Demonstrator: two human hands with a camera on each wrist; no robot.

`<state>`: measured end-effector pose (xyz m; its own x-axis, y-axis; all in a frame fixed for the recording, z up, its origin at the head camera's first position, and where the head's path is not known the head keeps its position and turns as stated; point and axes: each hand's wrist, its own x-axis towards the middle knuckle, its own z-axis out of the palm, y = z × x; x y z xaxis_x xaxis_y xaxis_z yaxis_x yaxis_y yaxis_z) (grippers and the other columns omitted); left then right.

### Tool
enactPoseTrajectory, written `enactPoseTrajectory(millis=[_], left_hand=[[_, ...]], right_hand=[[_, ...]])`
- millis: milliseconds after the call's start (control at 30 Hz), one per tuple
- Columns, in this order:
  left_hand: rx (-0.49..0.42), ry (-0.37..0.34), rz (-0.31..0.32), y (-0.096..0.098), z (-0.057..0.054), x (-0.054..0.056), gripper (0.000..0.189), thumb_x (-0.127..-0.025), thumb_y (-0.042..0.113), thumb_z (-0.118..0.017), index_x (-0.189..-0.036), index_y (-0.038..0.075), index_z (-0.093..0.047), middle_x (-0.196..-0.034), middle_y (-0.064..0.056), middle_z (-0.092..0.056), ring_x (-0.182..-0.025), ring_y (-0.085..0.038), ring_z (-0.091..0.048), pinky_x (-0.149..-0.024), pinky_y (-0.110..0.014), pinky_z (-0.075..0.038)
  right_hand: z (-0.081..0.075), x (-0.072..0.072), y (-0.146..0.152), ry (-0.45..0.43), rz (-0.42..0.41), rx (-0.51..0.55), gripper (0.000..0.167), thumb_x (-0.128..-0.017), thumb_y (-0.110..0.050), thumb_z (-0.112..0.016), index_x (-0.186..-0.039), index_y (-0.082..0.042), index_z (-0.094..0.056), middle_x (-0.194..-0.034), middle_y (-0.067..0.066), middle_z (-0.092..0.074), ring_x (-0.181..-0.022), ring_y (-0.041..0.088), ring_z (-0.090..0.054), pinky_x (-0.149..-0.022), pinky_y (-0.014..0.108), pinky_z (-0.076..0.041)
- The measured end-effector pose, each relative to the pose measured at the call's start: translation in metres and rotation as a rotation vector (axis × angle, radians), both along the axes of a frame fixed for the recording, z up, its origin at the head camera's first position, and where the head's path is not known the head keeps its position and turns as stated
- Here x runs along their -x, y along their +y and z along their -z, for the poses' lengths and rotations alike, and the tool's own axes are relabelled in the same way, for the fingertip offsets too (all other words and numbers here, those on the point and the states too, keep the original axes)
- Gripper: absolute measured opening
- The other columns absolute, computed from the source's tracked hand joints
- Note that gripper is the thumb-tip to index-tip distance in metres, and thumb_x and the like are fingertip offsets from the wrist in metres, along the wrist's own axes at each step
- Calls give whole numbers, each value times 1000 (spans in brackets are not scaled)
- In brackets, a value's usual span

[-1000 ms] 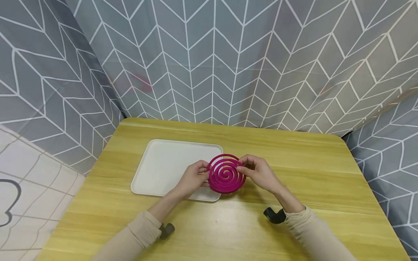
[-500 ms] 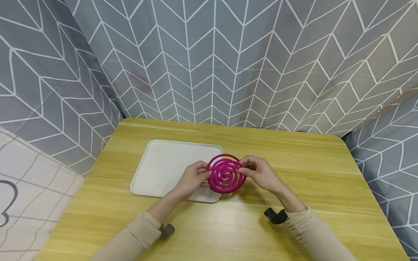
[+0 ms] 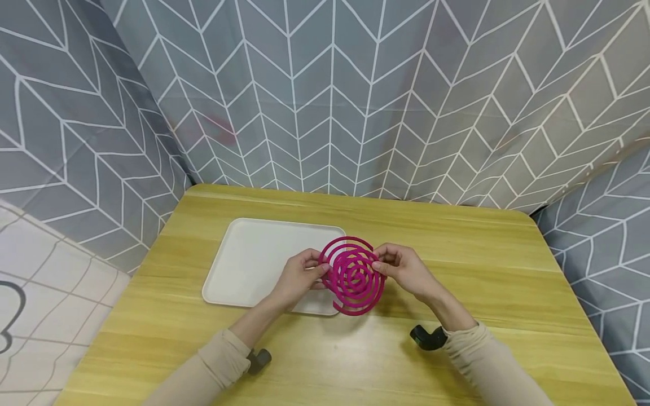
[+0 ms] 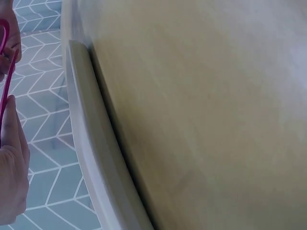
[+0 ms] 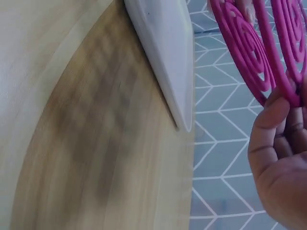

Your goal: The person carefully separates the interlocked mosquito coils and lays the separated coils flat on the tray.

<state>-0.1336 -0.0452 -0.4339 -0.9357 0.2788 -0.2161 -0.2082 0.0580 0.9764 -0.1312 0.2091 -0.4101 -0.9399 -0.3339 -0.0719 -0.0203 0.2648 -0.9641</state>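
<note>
Two magenta mosquito coils overlap between my hands, above the tray's right end. My left hand [image 3: 302, 276] pinches the left edge of one coil [image 3: 332, 244], thumb on top. My right hand [image 3: 403, 268] pinches the upper right edge of the other coil [image 3: 355, 312], which hangs lower. In the right wrist view a gap shows between the farther coil [image 5: 236, 52] and the nearer coil [image 5: 273, 52]; whether their inner turns still interlock I cannot tell. The left wrist view catches only thin pink edges beside my left hand [image 4: 12, 177].
A white rectangular tray [image 3: 254, 254] lies on the wood-grain table [image 3: 457, 237], left of centre. Dark wrist-worn devices sit at the left wrist [image 3: 259, 360] and right wrist [image 3: 428, 337]. A grey chevron-patterned curtain [image 3: 315, 113] hangs behind the table.
The coils were nearly stacked as one disc; now their spirals are offset. One has shifted down and slightly right, the other up and left. Both hands have barely moved.
</note>
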Motion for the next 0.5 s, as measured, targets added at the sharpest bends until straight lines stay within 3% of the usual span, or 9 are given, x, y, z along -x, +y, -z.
enactPoseTrajectory(millis=[100,267,367,500], left_hand=[[19,-3,-38,-8,-2,4,19,-95,3,-59,-112,-5,-59,-96,-11,-60,-76,-11,-68,-70,-35,-64],[91,-18,-127,-47,-8,16,27,-97,8,-58,-120,-7,-58,-100,-11,-60,-81,-10,-66,-74,-30,-64],[200,-15,-172,-80,-11,22,34,-99,11,-57,-126,-8,-55,-104,-15,-64,-82,-6,-65,-75,-25,-63],[369,4,-188,-114,-12,26,38,-99,11,-56,-129,-12,-53,-108,-22,-67,-79,-2,-62,-72,-20,-61]], right_hand=[[1,0,4,-68,41,161,10,-97,-7,-59,-103,0,-61,-86,-4,-66,-76,5,-62,-68,18,-57],[0,4,9,-244,241,439,5,-99,-8,-56,-99,-9,-60,-84,-7,-69,-76,4,-64,-68,17,-57],[1,6,7,-299,315,400,9,-98,-10,-57,-106,-5,-58,-82,-8,-70,-74,3,-64,-66,17,-56],[11,6,-6,-333,333,235,28,-98,-13,-59,-119,3,-55,-82,-8,-69,-70,4,-62,-64,19,-55]])
